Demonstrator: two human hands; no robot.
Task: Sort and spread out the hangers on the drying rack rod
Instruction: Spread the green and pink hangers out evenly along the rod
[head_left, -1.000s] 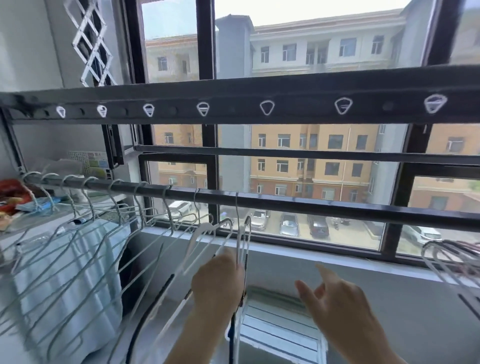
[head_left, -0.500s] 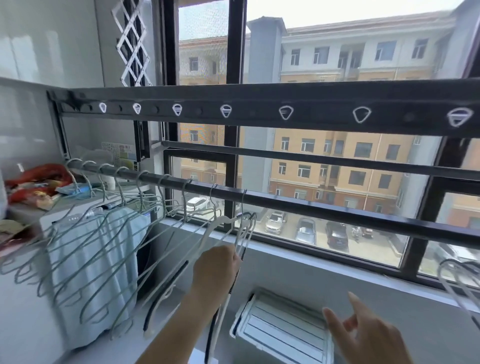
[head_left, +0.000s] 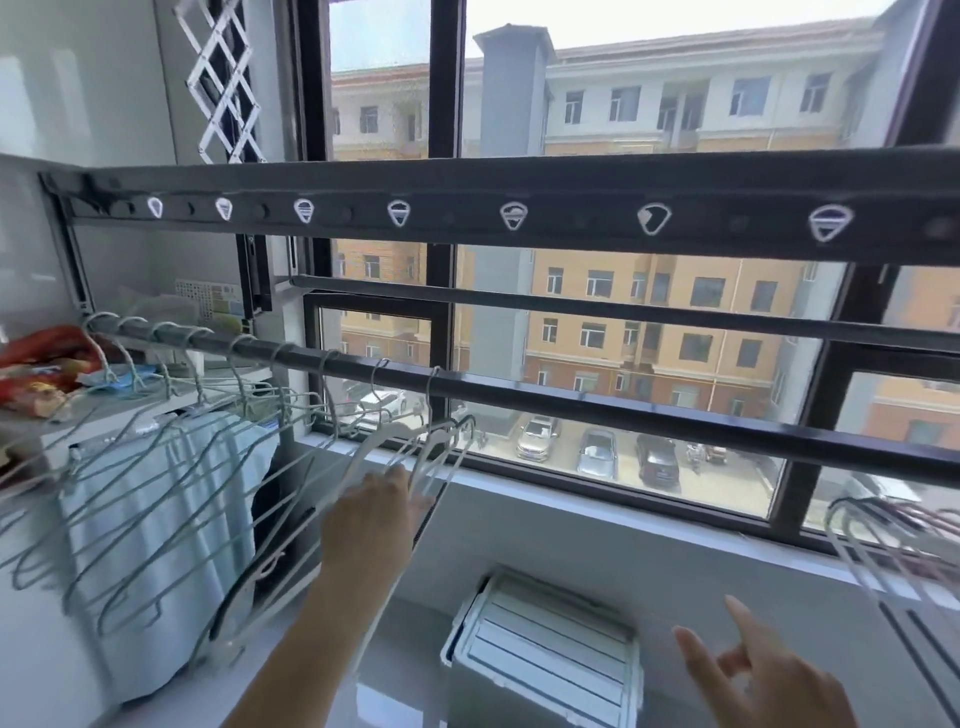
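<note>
A dark drying rack rod (head_left: 623, 415) runs from the left wall down to the right across the window. Several grey-white wire hangers (head_left: 156, 493) hang by their hooks along its left part, spaced out and swinging at a slant. The rightmost hanger (head_left: 441, 441) hooks on near the window's middle post. My left hand (head_left: 371, 519) grips the shoulder of that hanger from below, fingers curled round the wire. My right hand (head_left: 753, 680) hovers low at the right, fingers spread, holding nothing. A second bunch of hangers (head_left: 883, 535) shows at the right edge.
A flat upper rail (head_left: 514, 215) with a row of hook holes crosses above the rod. A white slatted box (head_left: 545, 639) stands below the window sill. A pale blue cloth (head_left: 156, 519) drapes under the left hangers. Red packets (head_left: 41, 364) lie on a shelf at left.
My left hand has stayed on the rightmost hangers and shifted them slightly left along the rod. My right hand has dropped lower and to the right. The view has turned left.
</note>
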